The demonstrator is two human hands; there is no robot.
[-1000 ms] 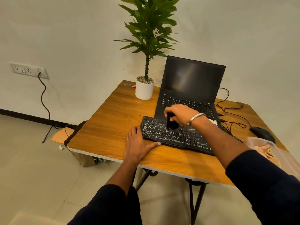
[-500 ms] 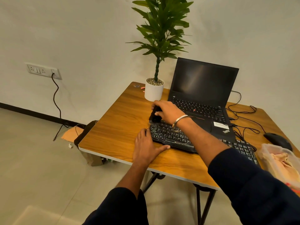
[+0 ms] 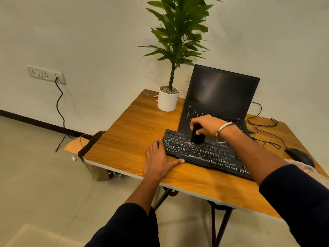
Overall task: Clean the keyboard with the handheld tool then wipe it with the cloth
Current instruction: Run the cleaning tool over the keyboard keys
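The right hand [image 3: 207, 126] curls its fingers round a dark handheld tool [image 3: 196, 136], held nearly upright with its working end down on the keys; the tool's long axis runs from the palm down to the keyboard [image 3: 204, 152], tipped slightly toward the person. The left hand [image 3: 159, 160] lies flat on the wooden table [image 3: 128, 139], fingers extended, thumb against the keyboard's near edge, apparently steadying it. The keyboard sits at the table's near side, partly overlapping the base of the open laptop [image 3: 220, 93]; its long axis runs from the far left to the near right, with the tool over its left-centre keys. Step in hand, as judged: the first one, cleaning with the tool; the wipe is not yet begun. The next move likely calls for drawing the tool along the key rows toward the right, keeping its tip on the keys. No cloth can be identified with certainty. A potted plant [image 3: 168, 99] and a mouse [image 3: 299, 155] stand by.
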